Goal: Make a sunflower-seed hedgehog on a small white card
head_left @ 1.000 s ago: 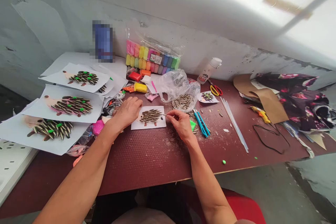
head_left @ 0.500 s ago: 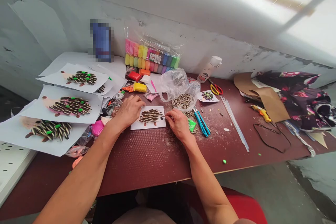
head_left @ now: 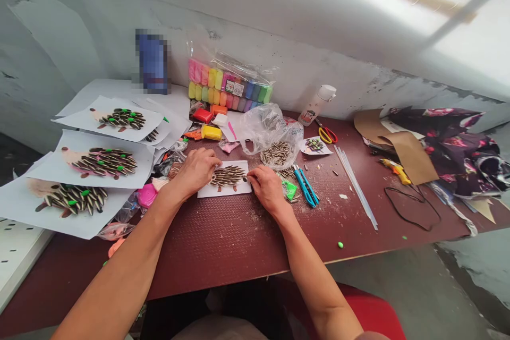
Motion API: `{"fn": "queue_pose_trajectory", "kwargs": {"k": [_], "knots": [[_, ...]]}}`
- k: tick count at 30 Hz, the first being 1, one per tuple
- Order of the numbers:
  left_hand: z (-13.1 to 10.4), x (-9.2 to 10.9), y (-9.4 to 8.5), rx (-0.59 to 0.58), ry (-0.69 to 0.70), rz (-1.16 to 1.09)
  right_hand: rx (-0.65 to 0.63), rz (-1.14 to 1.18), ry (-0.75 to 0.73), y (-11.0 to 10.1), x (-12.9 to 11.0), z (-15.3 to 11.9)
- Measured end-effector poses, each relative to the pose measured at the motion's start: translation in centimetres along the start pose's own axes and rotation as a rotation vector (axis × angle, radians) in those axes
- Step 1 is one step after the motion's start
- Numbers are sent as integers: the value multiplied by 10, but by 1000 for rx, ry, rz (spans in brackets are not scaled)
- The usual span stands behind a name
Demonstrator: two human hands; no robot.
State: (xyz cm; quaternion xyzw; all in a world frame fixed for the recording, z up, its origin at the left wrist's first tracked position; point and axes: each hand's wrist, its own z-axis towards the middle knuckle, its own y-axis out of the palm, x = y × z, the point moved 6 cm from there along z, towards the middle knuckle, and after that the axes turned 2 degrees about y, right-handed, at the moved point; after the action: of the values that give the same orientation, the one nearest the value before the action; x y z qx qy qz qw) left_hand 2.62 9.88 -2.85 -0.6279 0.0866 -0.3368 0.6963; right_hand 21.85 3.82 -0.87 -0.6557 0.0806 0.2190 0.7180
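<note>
A small white paper card (head_left: 204, 189) lies on the table with a hedgehog picture (head_left: 228, 176) on it, its spines made of striped sunflower seeds and its feet brown. My left hand (head_left: 198, 171) is closed at the card's upper left corner, fingertips pressed on it beside the hedgehog's head. At the card's right edge, my right hand (head_left: 268, 187) has thumb and forefinger pinched together on a sunflower seed at the tail end of the spines; the fingers partly hide it. A clear plastic bag (head_left: 266, 126) with a heap of loose sunflower seeds (head_left: 277, 154) sits just behind the right hand.
Larger finished-looking hedgehog sheets (head_left: 101, 159) are stacked at left. Behind are packs of coloured clay (head_left: 229, 87) and a white bottle (head_left: 317, 105). To the right lie a blue utility knife (head_left: 306, 187), scissors (head_left: 327, 134), glue sticks (head_left: 356, 188) and a yellow glue gun (head_left: 399, 172).
My right fingertips have shifted slightly left and up toward the spines. My left fingers have moved a little along the card's top edge.
</note>
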Motion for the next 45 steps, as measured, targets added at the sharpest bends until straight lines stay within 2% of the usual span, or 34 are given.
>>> {"fn": "queue_pose_trajectory", "kwargs": {"k": [9,24,29,34,41,45], "knots": [[0,0,1,-38,-18,9,-32,-57,-1,0,-5,4],[0,-2,3,-5,1,4,-28,9,-4,1,-4,5],[0,-2,3,-12,-14,16,28,51,60,-5,7,3],[1,-1,2,-19,-22,24,112,-27,187,-12,23,0],[0,-1,2,-21,-31,37,119,-123,308,-19,39,-4],[0,-3,4,-10,-22,17,125,-125,300,-18,42,-2]]}}
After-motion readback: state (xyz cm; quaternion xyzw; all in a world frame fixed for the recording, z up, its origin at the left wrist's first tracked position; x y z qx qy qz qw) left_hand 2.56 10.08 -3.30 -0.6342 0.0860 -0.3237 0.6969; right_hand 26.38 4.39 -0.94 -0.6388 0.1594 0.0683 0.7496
